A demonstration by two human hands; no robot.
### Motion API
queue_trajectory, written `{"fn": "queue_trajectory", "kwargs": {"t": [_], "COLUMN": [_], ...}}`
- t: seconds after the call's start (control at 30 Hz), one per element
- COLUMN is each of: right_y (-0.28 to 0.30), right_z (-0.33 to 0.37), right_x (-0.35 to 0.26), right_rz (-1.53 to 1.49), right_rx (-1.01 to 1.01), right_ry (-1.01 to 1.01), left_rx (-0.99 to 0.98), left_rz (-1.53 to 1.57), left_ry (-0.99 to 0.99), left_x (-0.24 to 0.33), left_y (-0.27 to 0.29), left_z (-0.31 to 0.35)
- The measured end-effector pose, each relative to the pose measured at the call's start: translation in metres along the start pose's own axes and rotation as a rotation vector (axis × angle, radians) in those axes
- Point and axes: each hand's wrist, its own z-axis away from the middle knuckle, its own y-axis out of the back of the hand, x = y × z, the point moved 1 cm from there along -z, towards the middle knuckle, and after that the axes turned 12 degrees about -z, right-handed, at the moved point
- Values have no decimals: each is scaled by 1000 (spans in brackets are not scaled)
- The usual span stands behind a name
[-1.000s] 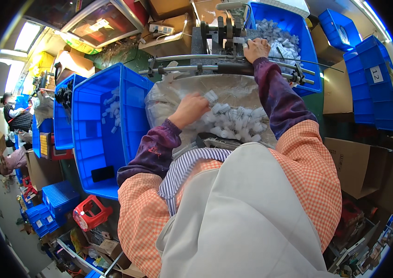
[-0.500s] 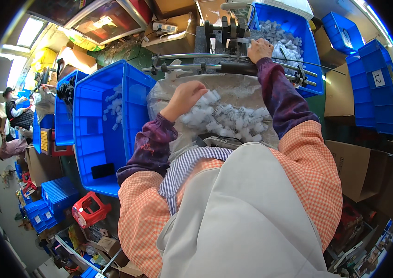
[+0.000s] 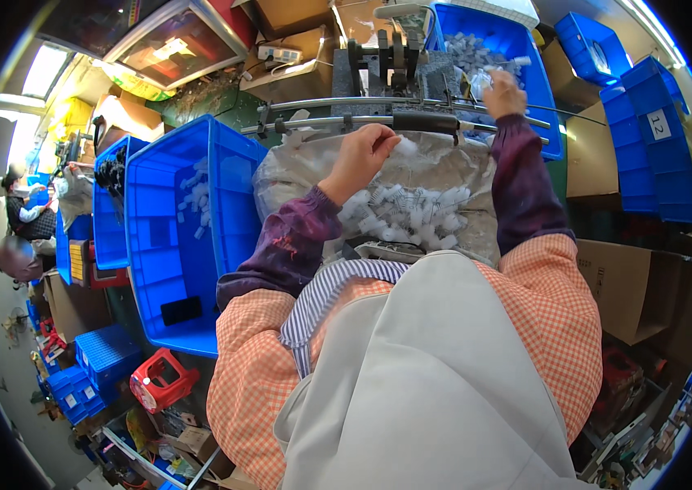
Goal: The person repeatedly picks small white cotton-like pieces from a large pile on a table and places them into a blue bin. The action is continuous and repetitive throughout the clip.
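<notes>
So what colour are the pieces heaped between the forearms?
The small pieces are whitish, seen in the head view.

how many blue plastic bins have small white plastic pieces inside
2: one large blue rectangular plastic bin at the left, and another blue plastic bin at the upper right, by the right hand. Some bins' insides are hidden, so there may be more.

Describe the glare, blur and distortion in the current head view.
Head view: the upper-left window is washed out, and the framed panel catches a bright reflection; head view: the right hand looks slightly blurred; head view: fisheye curvature bends the right-side blue bins.
</notes>
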Motion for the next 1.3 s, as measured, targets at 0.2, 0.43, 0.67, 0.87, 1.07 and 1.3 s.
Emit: {"fn": "queue_trajectory", "kwargs": {"t": [0.2,0.43,0.67,0.87,1.07,1.3], "right_y": [22,-55,-90,-98,-97,-86], "right_z": [61,10,-15,-17,-20,-26], "right_x": [-106,-50,-52,-51,-51,-52], "right_rz": [-1144,-435,-64,-28,-88,1], "right_rx": [-899,-156,-135,-208,-242,-312], "right_ry": [120,29,141,142,108,-80], "left_rx": [130,-483,-548,-647,-451,-319], "left_rz": [57,-848,-940,-702,-535,-461], "left_ry": [-21,-93,-146,-93,-168,-233], "left_x": [-7,-54,-86,-82,-74,-73], "left_y": [-19,-38,-58,-37,-21,-24], "left_z": [-11,19,48,37,23,21]}}
